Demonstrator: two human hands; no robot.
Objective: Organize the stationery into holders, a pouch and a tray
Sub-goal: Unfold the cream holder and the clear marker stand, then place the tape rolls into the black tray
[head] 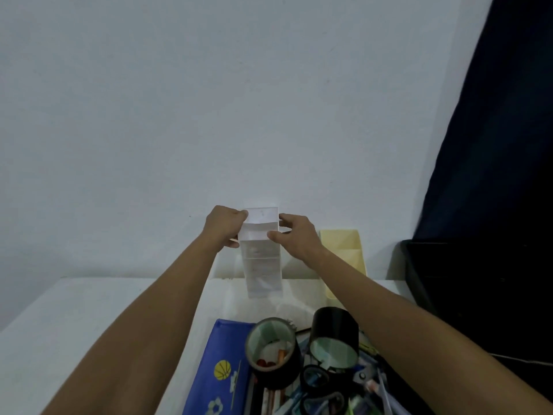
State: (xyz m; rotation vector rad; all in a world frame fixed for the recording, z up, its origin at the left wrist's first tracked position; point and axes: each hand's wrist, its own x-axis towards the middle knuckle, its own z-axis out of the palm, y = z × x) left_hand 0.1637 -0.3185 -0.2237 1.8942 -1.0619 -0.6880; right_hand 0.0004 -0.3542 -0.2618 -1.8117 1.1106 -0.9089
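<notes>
A tall white holder (pixel 263 265) with stepped compartments stands at the back of the white table (pixel 89 319), against the wall. My left hand (pixel 223 226) grips its upper left side. My right hand (pixel 294 235) grips its upper right side, thumb in front. A pale yellow holder (pixel 348 250) stands just to its right, partly hidden by my right forearm. Near me lie a blue pouch (pixel 215 372) with a basketball print and a tray (pixel 386 369) heaped with stationery.
Two black tape rolls (pixel 273 351) (pixel 333 333) sit on the heap, with black scissors (pixel 321 384) and pens below them. A dark curtain (pixel 493 145) and a black object (pixel 449 280) fill the right side.
</notes>
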